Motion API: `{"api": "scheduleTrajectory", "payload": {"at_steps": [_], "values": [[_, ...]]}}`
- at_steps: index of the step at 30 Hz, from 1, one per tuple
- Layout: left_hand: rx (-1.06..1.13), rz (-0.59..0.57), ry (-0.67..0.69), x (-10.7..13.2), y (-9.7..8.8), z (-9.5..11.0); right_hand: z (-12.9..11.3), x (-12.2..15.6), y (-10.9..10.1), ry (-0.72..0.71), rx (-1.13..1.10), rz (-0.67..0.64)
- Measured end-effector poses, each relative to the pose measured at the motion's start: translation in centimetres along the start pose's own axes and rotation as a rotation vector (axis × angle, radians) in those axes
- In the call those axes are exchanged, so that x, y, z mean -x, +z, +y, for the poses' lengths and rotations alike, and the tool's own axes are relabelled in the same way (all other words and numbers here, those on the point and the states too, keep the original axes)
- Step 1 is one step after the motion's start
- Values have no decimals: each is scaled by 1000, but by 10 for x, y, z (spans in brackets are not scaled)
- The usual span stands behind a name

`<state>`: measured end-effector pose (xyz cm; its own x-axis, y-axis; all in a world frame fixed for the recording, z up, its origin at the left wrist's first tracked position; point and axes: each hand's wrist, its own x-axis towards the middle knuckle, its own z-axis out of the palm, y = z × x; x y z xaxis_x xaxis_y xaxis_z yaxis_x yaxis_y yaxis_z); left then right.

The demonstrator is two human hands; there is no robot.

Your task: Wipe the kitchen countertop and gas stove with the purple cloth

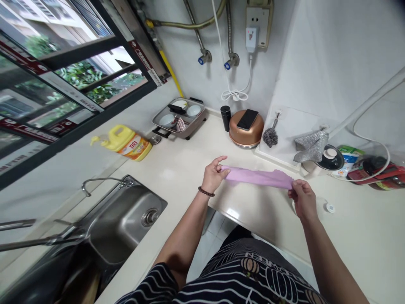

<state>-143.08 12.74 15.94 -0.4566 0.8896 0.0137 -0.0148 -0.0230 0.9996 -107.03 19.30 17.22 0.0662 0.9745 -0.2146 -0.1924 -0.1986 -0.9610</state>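
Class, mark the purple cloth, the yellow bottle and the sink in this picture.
purple cloth [257, 176]: head view, middle of the stretched cloth.
yellow bottle [122, 141]: head view, its body beside the label.
sink [117, 236]: head view, bare basin wall.

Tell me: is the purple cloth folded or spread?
Not spread: the cloth is gathered narrow; left hand and right hand each grip one end.

left hand [212, 174] + right hand [302, 197] stretch purple cloth [257, 177]; over counter [177, 169]; sink [122, 223] left

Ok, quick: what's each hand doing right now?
Left hand: closed, pinching one end of the purple cloth.
Right hand: closed, gripping its other end.
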Motion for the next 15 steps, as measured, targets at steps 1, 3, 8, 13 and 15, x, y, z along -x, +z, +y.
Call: {"api": "scheduleTrajectory", "payload": {"at_steps": [1,3,8,13,15], "values": [[-13,-12,-1,2,-1,-2,4,2,-4,-1,1,19],[-65,-29,-61,10,2,-19,24,8,-16,22,69,51],[-363,46,-387,57,17,-95,114,36,-56,163,357,87],[-462,101,-506,97,20,-135,166,62,-88,295,492,69],[-481,119,-525,98,19,-138,168,60,-90,333,525,69]]}}
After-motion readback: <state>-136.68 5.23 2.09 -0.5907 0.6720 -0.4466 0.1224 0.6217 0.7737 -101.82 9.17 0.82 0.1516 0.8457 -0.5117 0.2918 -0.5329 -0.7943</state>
